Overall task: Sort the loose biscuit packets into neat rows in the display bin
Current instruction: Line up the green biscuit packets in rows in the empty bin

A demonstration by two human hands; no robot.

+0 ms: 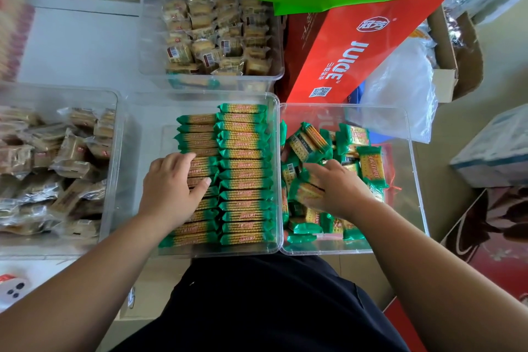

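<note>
Biscuit packets (245, 174): slim, yellow-gold faces with green crimped ends and red lettering. We count two tidy rows standing on edge, packed side by side in the clear display bin (200, 97), directly in front of the person. The right row runs nearly the bin's full depth; the left row starts a little nearer the person.

Loose packets (351, 140) of the same kind lie jumbled at all angles in a second clear bin (411, 151), which touches the display bin's right wall.

Left hand (171, 188): released, palm down, fingers extended across the tops of the left row, thumb splayed toward the right row.

Right hand (337, 194): down in the jumbled pile, fingers reaching leftward over a packet. It is blurred, and we cannot tell whether it grips anything.

Further out: a bin of pale wrapped snacks (211, 34) lies behind, a bin of brown wrapped snacks (57, 163) to the left, and a red carton (343, 60) beyond the second bin.
</note>
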